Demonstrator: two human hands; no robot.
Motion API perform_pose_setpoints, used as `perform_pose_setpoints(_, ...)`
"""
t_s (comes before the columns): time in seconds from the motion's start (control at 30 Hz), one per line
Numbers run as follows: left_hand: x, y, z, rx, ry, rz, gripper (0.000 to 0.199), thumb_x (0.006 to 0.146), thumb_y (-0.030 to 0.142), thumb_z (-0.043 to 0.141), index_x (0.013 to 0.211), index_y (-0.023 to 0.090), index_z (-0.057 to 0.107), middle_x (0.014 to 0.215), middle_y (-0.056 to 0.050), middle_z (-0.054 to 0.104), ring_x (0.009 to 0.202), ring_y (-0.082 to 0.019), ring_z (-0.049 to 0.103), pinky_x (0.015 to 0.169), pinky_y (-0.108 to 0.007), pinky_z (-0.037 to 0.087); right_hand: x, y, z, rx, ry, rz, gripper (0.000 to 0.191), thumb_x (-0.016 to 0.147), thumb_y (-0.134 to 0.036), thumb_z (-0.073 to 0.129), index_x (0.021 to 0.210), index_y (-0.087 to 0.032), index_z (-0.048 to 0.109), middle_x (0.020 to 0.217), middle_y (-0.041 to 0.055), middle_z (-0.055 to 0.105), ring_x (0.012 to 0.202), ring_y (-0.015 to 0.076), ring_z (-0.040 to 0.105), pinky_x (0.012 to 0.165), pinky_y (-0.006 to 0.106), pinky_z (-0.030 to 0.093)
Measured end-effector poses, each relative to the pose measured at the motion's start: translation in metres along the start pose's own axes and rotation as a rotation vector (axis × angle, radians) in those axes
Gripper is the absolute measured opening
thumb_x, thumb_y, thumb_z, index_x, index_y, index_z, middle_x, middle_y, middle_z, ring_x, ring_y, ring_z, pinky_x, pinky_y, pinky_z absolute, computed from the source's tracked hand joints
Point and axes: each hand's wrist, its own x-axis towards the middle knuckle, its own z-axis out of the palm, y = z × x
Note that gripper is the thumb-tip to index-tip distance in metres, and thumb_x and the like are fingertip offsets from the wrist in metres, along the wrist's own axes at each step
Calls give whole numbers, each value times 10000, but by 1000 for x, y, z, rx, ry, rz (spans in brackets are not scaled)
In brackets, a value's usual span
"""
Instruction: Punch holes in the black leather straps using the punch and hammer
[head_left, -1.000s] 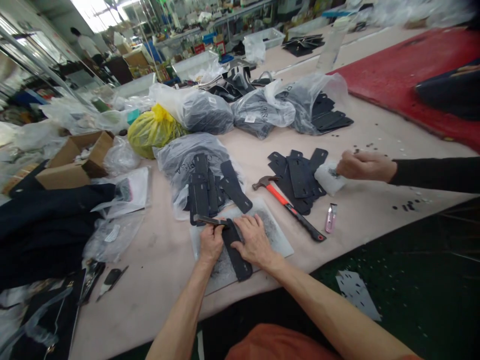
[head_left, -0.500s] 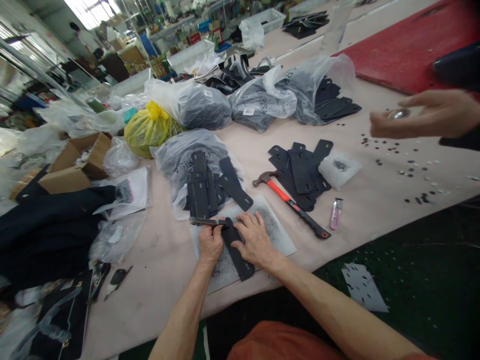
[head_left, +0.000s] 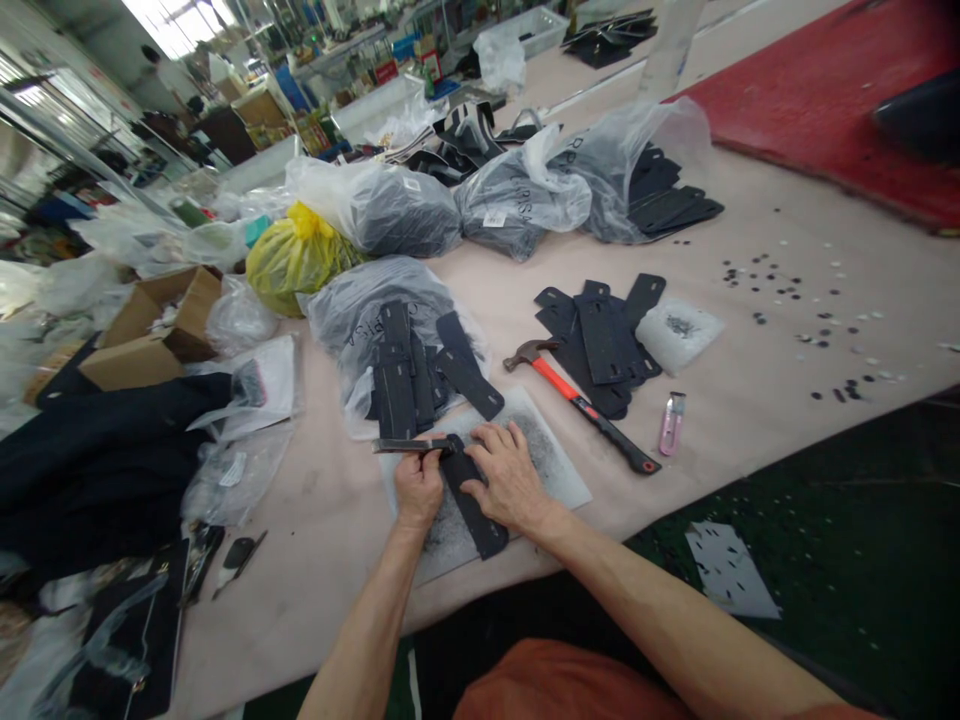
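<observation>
My left hand [head_left: 418,490] is closed around a metal punch [head_left: 409,446], a slim bar whose end meets the top of a black strip [head_left: 470,500]. This strip lies at a slant on a scuffed white board [head_left: 559,465]. Spread over the strip's right side, my right hand [head_left: 510,478] rests with its fingers apart and its thumb on the strip. A claw hammer [head_left: 574,400] with an orange and black handle lies to the right of the board. Just behind the board, more black strips [head_left: 401,375] are heaped on a plastic bag.
Farther right are a pile of black strips [head_left: 604,335], a white block [head_left: 679,335], a pink cutter [head_left: 672,423] and scattered black bits. Stuffed bags [head_left: 409,210] line the back. A cardboard box [head_left: 161,325] and dark cloth [head_left: 97,460] lie left.
Another person's hand, holding something shiny at the right, has gone out of view. Both my hands stay almost in place; the punch's free end has shifted slightly left.
</observation>
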Motion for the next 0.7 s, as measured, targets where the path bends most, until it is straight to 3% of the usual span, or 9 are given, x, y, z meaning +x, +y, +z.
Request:
perform_pose_setpoints(0.43, -1, 1, 4, 65, -10, 44, 229, 902, 281, 483, 979, 186, 677, 986, -68, 727, 976, -209, 668, 898, -347, 516, -1, -2, -1, -25, 8, -15, 370, 730, -312, 733, 1059, -212, 596, 1252, 99, 528, 1251, 306, 388, 1117, 558, 156)
perform_pose_setpoints(0.7, 1, -1, 11, 222, -49, 136, 211, 874, 207, 453, 929, 184, 655, 927, -90, 716, 901, -222, 678, 826, -344, 527, -3, -2, 0, -47, -7, -29, 373, 745, -293, 719, 1086, -211, 594, 1279, 107, 519, 1268, 312, 367, 1109, 570, 154)
